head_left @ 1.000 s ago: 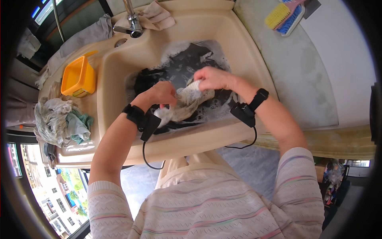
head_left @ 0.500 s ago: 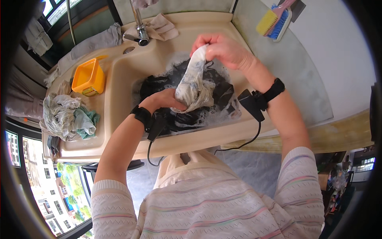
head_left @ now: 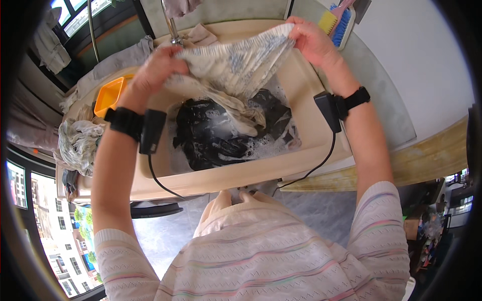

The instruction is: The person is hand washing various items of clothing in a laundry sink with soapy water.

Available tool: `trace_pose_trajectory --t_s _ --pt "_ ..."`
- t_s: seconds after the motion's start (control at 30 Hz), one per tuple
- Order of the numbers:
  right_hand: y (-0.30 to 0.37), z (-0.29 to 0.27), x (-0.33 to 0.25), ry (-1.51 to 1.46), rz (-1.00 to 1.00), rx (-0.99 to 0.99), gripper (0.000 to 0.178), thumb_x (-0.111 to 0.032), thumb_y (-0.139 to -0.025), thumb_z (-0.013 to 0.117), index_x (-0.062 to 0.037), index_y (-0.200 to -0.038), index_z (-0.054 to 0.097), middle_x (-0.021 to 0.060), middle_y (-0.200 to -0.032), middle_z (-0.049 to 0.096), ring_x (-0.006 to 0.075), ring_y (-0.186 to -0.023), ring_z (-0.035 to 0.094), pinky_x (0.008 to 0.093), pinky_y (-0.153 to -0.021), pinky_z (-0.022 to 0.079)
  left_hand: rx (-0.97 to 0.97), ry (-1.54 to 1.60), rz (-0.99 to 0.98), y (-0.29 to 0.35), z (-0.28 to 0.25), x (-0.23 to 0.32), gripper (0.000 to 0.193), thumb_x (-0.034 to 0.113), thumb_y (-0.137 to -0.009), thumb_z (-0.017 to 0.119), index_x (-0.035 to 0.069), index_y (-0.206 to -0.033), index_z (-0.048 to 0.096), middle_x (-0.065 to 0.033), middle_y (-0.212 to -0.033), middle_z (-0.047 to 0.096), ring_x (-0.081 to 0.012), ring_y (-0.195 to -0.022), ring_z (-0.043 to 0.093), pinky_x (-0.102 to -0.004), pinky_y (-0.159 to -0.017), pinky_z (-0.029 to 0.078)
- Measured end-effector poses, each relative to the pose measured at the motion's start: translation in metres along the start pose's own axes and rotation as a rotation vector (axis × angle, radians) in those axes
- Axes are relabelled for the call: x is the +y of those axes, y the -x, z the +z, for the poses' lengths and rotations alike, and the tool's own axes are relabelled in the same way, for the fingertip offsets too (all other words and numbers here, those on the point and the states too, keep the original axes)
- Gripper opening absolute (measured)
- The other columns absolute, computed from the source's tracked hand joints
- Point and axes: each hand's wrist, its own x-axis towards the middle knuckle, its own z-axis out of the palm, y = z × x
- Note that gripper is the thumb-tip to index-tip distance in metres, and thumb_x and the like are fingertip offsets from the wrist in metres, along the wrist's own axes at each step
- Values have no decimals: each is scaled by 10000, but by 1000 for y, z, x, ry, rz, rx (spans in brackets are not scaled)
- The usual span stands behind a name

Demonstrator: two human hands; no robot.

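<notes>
A wet white garment [head_left: 241,62] with a blue pattern and a gathered waistband is stretched out above the sink. My left hand [head_left: 159,70] is closed on one end of the waistband, and my right hand [head_left: 314,42] pinches the other end, farther right and a little higher. The garment's lower part hangs in a twisted bunch down to the dark laundry [head_left: 211,135], which lies in soapy water. The beige sink basin [head_left: 150,163] surrounds the laundry. Both wrists carry black straps with small boxes and cables.
A yellow-orange plastic basket [head_left: 109,96] and a heap of pale wet cloths [head_left: 80,143] stand on the left ledge. The faucet [head_left: 173,32] rises at the back, partly hidden. Grey cloth [head_left: 123,60] drapes the back-left rim. Brushes [head_left: 341,25] hang on the right wall.
The garment has been lifted from the laundry and spread wide. My left hand has moved up and left and now grips the waistband; my right hand has moved up and right.
</notes>
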Motion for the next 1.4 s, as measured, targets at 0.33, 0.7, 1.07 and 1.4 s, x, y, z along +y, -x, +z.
trace_pose_trajectory --t_s 0.33,0.7,1.07,1.4 --pt "-31 -5 -79 42 -267 76 113 -37 -698 522 -35 -810 535 12 -726 558 141 -642 549 270 -612 452 508 -471 231 -18 -34 151 242 1 -601 639 -1 -836 583 -34 -689 567 -134 -615 539 -259 -530 433" --pt "-27 4 -24 616 -64 -260 37 -108 -723 554 -76 -740 549 -52 -682 497 47 -658 476 216 -608 399 119 -982 148 -20 -36 47 472 34 -539 614 64 -1009 589 -89 -940 599 -191 -856 562 -291 -788 448" --pt "3 57 223 1194 753 -758 333 -227 -632 644 -50 -914 632 137 -913 631 277 -824 605 365 -713 482 -821 -885 -246 0 87 -197 419 179 -569 720 35 -952 628 -157 -927 623 -320 -915 583 -408 -746 477" --pt "19 44 313 1388 824 -785 299 -161 -721 626 -10 -980 618 165 -1044 595 311 -968 574 389 -805 470 -559 -835 -361 -3 121 -284 341 107 -612 676 18 -937 624 -186 -961 616 -330 -898 597 -402 -754 491"
